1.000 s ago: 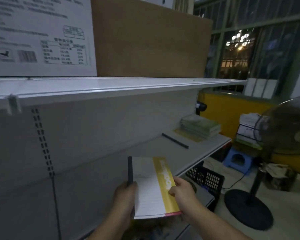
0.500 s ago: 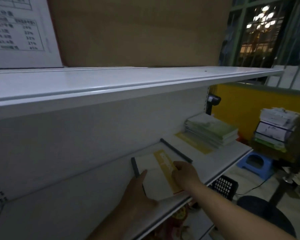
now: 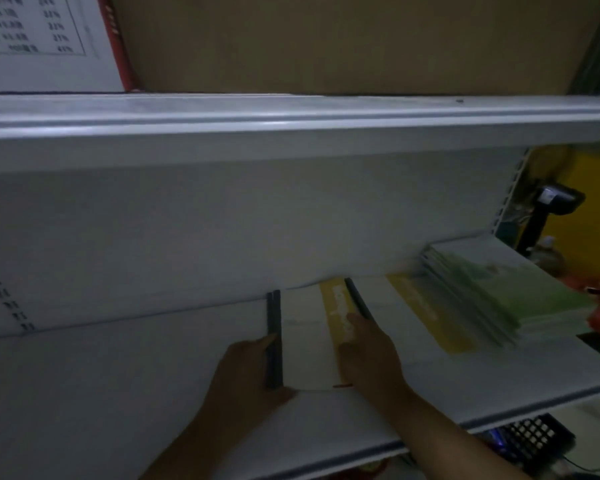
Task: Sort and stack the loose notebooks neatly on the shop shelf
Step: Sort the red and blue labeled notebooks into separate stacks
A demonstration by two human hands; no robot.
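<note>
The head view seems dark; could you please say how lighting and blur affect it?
Head view: dim, with the left hand, right hand and notebook shadowed beneath the upper shelf; print on the white box is blurred unreadable.

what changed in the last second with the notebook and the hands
The notebook, held in the air a second ago, was laid on the shelf and slid back toward the rear wall, beside another yellow-striped notebook. Both hands stayed on it: left hand at the dark spine, right hand on the yellow stripe. The green stack has not moved.
</note>
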